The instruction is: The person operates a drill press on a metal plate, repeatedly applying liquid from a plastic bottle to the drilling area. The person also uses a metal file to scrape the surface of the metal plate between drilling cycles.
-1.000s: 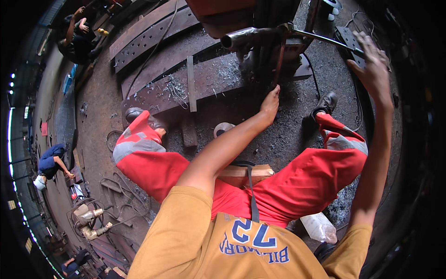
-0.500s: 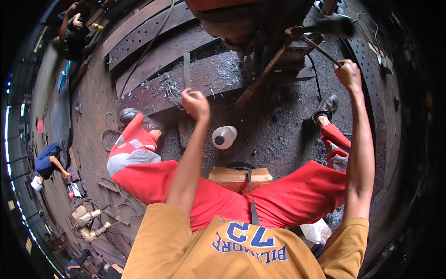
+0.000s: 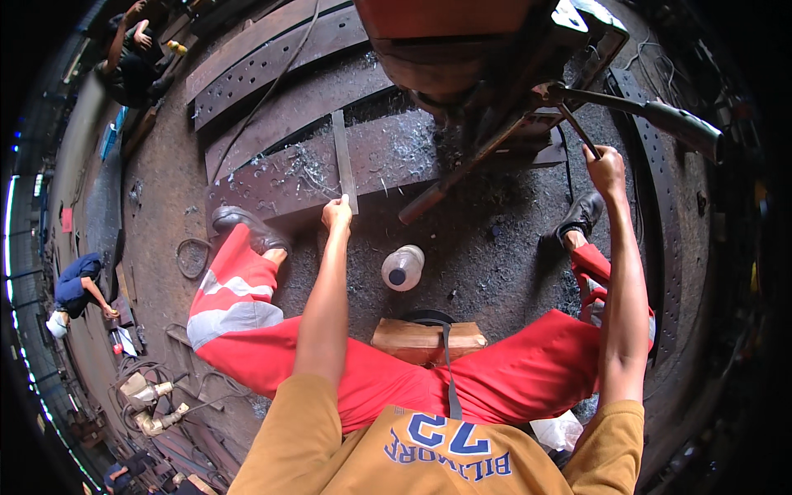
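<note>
My left hand (image 3: 337, 213) is closed, thumb and fingers pinching the near end of a flat metal strip (image 3: 341, 148). The strip lies over a steel beam (image 3: 388, 148) scattered with curly metal shavings. My right hand (image 3: 606, 172) wraps round the end of a thin lever rod (image 3: 580, 130). That rod runs up to the hub of a dark drilling machine (image 3: 445, 58) at the top. Two thicker bars, a long handle (image 3: 462, 169) and a pipe-ended handle (image 3: 676, 124), also spread from the hub. The machine's working tip is hidden.
A white bottle with a dark cap (image 3: 403, 268) stands on the floor between my feet. Behind it is a wooden block (image 3: 429, 341). A perforated beam (image 3: 648, 181) lies on the right. Cables and brass-coloured fittings (image 3: 153, 404) lie left, near a co-worker in blue (image 3: 78, 285).
My left hand has closed on the strip's near end, and the strip sits slightly nearer me. The machine's handles have turned, and my right hand is a little lower, still on its lever.
</note>
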Tool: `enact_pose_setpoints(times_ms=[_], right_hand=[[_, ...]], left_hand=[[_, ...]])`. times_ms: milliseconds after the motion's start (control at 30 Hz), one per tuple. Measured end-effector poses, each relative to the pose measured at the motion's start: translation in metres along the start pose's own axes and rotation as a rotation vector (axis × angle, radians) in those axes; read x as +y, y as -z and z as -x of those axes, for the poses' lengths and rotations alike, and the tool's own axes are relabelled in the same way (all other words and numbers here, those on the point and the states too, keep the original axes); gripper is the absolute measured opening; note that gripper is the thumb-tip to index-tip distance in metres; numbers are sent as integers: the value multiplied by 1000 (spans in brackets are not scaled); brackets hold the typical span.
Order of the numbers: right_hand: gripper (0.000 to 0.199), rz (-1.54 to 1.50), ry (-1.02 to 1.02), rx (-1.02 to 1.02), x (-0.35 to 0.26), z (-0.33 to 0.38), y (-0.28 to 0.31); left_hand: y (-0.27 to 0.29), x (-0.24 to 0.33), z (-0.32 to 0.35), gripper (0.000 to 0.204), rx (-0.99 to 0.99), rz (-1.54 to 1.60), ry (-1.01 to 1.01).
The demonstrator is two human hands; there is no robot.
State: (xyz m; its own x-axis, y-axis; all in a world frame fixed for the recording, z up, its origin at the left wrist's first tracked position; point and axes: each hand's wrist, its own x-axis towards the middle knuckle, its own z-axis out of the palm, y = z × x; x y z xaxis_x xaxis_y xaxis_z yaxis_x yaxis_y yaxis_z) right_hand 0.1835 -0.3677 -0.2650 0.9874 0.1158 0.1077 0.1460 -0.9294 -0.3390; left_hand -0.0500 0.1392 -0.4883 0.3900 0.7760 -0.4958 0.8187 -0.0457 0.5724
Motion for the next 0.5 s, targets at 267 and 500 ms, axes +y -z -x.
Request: enact_pose_setpoints(times_ms=[267, 500], right_hand=[[30, 47, -69, -70, -14, 1, 8], [31, 9, 10, 3, 0, -4, -5]], left_hand=[[15, 29, 44, 23, -466, 832, 36], [32, 17, 98, 43, -758, 738, -80]])
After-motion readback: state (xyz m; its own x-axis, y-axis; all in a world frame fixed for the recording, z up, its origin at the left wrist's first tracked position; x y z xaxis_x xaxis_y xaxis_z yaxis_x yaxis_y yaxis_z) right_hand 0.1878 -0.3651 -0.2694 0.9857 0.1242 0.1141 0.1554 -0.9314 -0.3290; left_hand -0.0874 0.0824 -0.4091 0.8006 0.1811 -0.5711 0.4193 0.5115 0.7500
